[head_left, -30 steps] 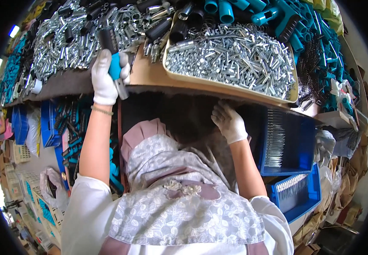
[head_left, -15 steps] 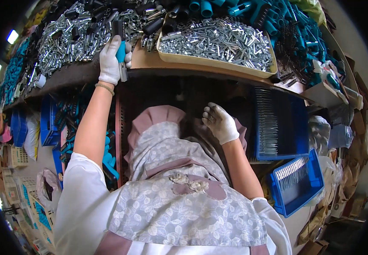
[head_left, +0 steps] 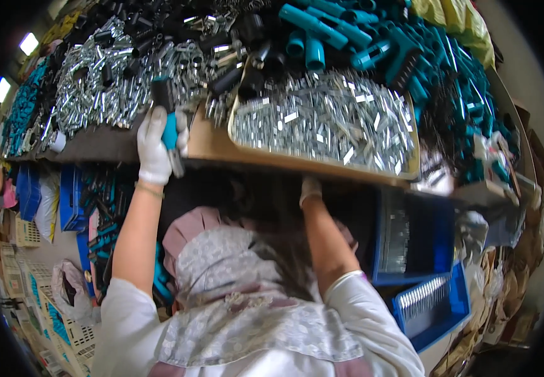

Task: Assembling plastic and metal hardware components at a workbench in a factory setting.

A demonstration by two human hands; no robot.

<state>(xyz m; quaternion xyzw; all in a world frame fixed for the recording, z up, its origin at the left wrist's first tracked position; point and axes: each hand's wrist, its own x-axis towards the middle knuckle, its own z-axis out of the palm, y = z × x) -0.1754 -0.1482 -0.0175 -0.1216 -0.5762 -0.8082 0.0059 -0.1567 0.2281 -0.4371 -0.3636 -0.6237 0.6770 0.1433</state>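
My left hand (head_left: 161, 139), in a white glove, is closed around a hand tool with a black-and-teal handle (head_left: 170, 131) and a short metal end pointing down. It is held upright at the front edge of the worktable, before a heap of loose metal parts (head_left: 105, 81). My right hand (head_left: 311, 188), gloved too, reaches under the table edge below a cream tray (head_left: 417, 149) filled with small metal pins. Only the back of that hand near the wrist shows; its fingers are hidden.
Teal plastic tubes and handles (head_left: 328, 34) are piled behind the tray. Two blue bins (head_left: 444, 314) with rows of metal rods stand at the right under the table. Black-and-teal handles (head_left: 99, 226) lie below at the left, beside a blue crate (head_left: 73, 185).
My right hand has moved from above my lap forward under the table edge. My left hand still holds the tool. The whole view has shifted, and the table sits lower in it.
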